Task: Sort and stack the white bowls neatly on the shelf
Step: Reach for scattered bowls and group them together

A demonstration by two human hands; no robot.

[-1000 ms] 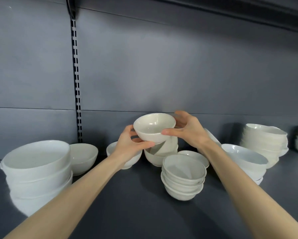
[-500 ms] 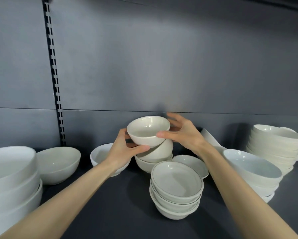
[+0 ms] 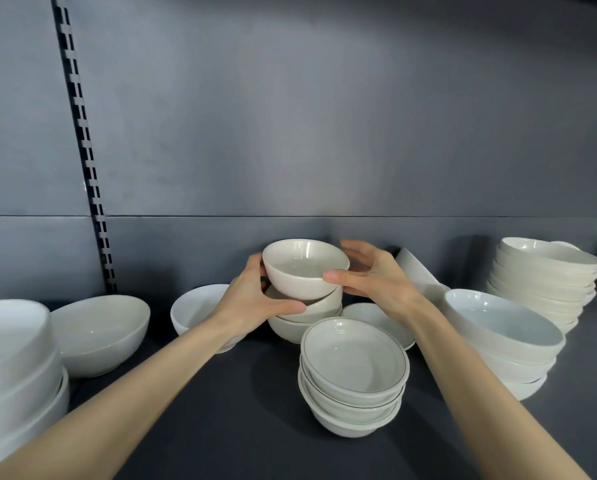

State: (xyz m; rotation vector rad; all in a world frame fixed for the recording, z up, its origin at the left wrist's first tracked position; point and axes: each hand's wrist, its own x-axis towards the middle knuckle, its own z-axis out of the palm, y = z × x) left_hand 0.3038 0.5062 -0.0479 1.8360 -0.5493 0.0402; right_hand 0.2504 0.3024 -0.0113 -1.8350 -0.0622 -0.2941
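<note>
Now, front centre: rimmed stack [image 3: 354,375], shallow white bowls with a thin dark line at the lip, standing on the dark shelf [image 3: 193,427].
Front left: large-bowl stack [image 3: 13,358], cut by the frame edge. A single bowl [image 3: 99,332] stands upright just beside it.
Right: wide-bowl stack [image 3: 504,337], nested, top one slightly tilted.
Behind rimmed stack: small dish [image 3: 380,317], flat on the shelf, partly hidden.
Left hand [image 3: 252,299]: holds the top bowl [image 3: 304,268] at its left wall. Fingers pass behind it; thumb lies across the bowl beneath.
Right hand [image 3: 376,275]: thumb pressed on the top bowl's near right wall, fingers spread behind its rim.
Top bowl: mid-shelf, mouth up, on the tilted pile [image 3: 307,317]. Cannot tell whether its weight is fully down.
Behind left wrist: round bowl [image 3: 195,308], partly hidden.
Back: leaning bowl [image 3: 418,271], on edge near the wall [image 3: 324,133]. Tall stack [image 3: 546,275] at far right.
Wall: grey panels, with a slotted upright [image 3: 86,150] at left.
</note>
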